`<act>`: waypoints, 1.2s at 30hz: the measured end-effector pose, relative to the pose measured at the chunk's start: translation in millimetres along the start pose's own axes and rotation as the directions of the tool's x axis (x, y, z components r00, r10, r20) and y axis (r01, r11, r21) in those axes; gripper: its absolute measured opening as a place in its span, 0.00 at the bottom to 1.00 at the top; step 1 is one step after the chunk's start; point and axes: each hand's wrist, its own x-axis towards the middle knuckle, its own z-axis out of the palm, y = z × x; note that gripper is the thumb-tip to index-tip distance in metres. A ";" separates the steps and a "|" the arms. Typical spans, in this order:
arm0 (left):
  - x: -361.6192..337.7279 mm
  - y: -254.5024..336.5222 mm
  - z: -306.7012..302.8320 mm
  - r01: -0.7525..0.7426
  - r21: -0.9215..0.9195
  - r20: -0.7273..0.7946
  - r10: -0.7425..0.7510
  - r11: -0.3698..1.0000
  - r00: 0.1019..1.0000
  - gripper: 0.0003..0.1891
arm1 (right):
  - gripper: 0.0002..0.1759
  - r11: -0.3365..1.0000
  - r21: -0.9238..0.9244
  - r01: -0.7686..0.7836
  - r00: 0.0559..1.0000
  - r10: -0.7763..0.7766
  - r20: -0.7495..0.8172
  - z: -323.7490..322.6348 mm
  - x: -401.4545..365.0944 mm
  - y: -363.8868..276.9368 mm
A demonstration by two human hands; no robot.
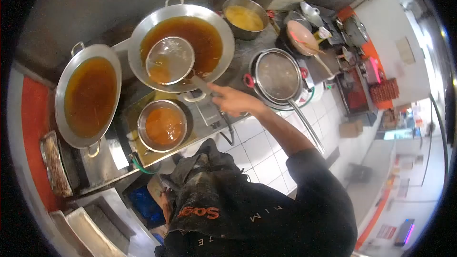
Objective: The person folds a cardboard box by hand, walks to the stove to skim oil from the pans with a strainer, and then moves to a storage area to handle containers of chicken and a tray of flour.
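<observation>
My right hand (234, 101) is closed around the handle of a round mesh strainer (172, 57). The strainer sits over the dark amber oil in a large two-handled wok (228, 54), with some orange-brown bits showing in its mesh. Just below the wok is a steel bowl (141, 128) of orange liquid. What looks like my left hand (164, 202) is low beside my dark shirt, mostly hidden, and its fingers cannot be made out.
Another wide wok (61, 97) of brown oil stands at the left. A pot (228, 28) of yellow liquid is at the back. To the right, a long-handled strainer (278, 74) rests on a red-handled pot, near a pale pan (301, 35). White floor tiles (266, 162) show below.
</observation>
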 end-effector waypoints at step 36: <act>-47.7 45.1 24.7 -0.106 0.181 -0.021 0.112 0.978 0.994 0.27 | 0.36 0.962 -0.011 0.272 0.961 -0.272 -0.051 42.7 -40.2 26.2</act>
